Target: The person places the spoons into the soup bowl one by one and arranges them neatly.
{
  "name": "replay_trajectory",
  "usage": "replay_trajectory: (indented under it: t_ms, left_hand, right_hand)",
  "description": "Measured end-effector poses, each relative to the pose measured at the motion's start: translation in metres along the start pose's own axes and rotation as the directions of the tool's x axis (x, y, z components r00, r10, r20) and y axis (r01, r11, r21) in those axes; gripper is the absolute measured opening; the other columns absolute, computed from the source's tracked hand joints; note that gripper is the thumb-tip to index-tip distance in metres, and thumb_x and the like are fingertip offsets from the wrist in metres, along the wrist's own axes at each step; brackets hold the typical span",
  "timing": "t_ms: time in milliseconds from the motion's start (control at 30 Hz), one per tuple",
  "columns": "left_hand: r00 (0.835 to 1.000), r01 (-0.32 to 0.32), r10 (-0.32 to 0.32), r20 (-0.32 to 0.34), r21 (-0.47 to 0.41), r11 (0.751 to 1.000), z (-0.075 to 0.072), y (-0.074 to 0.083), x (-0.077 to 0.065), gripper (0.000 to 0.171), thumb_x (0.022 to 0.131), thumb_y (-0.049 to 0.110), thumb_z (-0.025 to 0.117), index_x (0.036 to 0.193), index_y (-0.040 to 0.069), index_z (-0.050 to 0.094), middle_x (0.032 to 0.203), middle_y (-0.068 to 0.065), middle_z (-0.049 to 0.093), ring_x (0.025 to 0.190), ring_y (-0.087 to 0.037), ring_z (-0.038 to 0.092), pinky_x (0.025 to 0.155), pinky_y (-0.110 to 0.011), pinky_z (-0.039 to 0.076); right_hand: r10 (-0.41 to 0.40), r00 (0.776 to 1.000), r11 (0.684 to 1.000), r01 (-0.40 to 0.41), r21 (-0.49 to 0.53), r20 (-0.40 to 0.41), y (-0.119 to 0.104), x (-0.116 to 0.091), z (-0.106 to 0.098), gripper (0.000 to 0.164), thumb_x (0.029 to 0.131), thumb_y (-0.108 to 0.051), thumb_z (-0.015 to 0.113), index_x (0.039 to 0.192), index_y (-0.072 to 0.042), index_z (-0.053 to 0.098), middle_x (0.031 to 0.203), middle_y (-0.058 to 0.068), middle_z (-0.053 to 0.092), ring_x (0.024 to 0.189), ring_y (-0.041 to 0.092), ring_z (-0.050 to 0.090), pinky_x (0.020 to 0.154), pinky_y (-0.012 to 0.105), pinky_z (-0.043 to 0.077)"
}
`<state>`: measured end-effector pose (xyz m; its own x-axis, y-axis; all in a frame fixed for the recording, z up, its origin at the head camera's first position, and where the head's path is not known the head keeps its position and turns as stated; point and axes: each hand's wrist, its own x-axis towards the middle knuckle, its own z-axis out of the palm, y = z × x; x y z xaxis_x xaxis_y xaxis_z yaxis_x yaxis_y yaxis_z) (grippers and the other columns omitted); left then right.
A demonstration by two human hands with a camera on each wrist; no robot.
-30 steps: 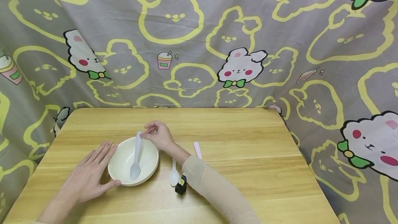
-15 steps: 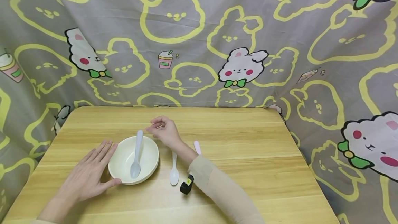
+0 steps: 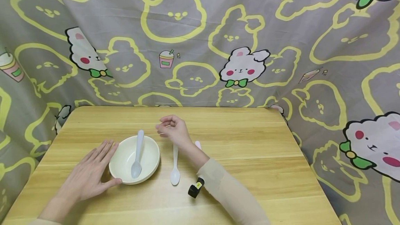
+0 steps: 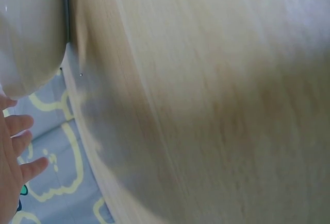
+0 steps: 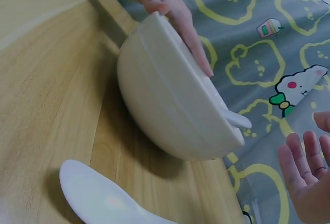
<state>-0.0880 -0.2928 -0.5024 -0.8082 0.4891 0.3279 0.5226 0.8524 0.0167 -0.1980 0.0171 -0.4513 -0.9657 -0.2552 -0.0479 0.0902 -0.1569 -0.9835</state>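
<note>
A cream bowl [image 3: 153, 162] stands on the wooden table, with a pale grey-blue spoon [image 3: 138, 155] leaning in it, its handle up over the far rim. My left hand [image 3: 89, 174] rests along the bowl's left side, fingers straight and thumb at the near rim. To the right of the bowl, my right hand [image 3: 175, 131] hovers with loosely bent fingers and holds nothing. In the right wrist view its fingers [image 5: 314, 157] are apart from the bowl [image 5: 170, 90]. A white spoon [image 3: 175, 173] lies on the table right of the bowl, its handle end under my right hand.
A pink handle [image 3: 198, 144] shows behind my right forearm, which hides the rest of it. The black wrist camera [image 3: 196, 188] hangs under the right sleeve. A grey patterned curtain [image 3: 193, 44] surrounds the far and side edges of the table [image 3: 256, 155].
My right hand has let go of the spoon handle and moved right, away from the bowl. The spoon stays in the bowl. The left hand has not moved.
</note>
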Motion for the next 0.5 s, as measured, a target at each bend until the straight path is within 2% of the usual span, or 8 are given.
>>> replay_trajectory:
  t_ms: [100, 300, 500]
  left_hand:
    - [1.000, 0.001, -0.001, 0.003, 0.000, 1.000, 0.000, 0.000, 0.000, 0.121, 0.079, 0.077, 0.072, 0.167, 0.006, 0.028, 0.174, -0.019, 0.029, 0.168, -0.012, -0.002, 0.130, -0.015, -0.015]
    - [1.000, 0.005, -0.005, 0.006, 0.004, 1.000, -0.001, 0.001, -0.001, 0.121, 0.079, 0.077, 0.072, 0.167, 0.006, 0.028, 0.173, -0.019, 0.032, 0.168, -0.011, -0.002, 0.130, -0.014, -0.015]
    - [1.000, 0.007, -0.008, 0.009, 0.007, 1.000, -0.002, 0.000, 0.000, 0.121, 0.079, 0.078, 0.072, 0.166, 0.005, 0.029, 0.174, -0.018, 0.029, 0.168, -0.012, -0.001, 0.130, -0.015, -0.015]
  right_hand:
    - [0.007, 1.000, 1.000, -0.007, 0.008, -0.008, -0.003, -0.004, -0.005, 0.036, 0.092, -0.001, 0.076, 0.124, 0.008, 0.062, 0.094, 0.001, 0.070, 0.076, 0.008, 0.073, 0.079, 0.033, 0.069]
    - [0.008, 1.000, 1.000, -0.008, -0.001, -0.004, -0.006, -0.013, -0.015, 0.035, 0.095, -0.003, 0.074, 0.126, 0.007, 0.061, 0.094, -0.003, 0.068, 0.079, 0.008, 0.073, 0.083, 0.035, 0.068]
    - [0.012, 1.000, 1.000, -0.012, -0.011, -0.011, -0.012, -0.022, -0.026, 0.031, 0.095, -0.003, 0.074, 0.124, 0.002, 0.064, 0.095, -0.003, 0.068, 0.080, 0.009, 0.073, 0.082, 0.035, 0.068]
